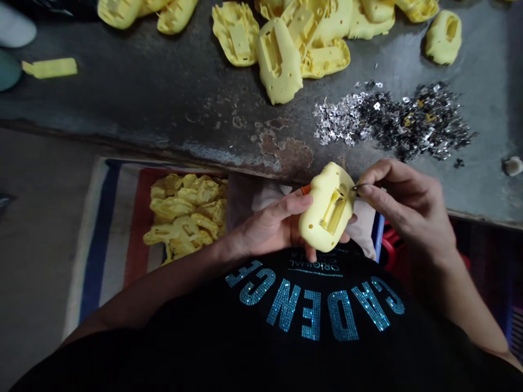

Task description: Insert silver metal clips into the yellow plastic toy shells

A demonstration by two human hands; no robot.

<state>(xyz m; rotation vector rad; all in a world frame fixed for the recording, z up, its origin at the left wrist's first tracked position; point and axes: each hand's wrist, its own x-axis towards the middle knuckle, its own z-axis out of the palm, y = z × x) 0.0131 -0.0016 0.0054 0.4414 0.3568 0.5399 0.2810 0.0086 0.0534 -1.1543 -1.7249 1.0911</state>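
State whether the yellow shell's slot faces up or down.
Up: the slot of the yellow plastic shell faces upward in the left hand.

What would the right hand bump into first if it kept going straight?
The yellow plastic shell held in the left hand. The right hand pinches a small metal piece pointing at the shell's slotted part, though depth is hard to judge.

Shells: pale yellow. Clips: silver and dark grey. Counter: dark grey, rust-blotched along front edge. Mat: white, navy and red stripes. Shirt: black, teal sequin lettering.
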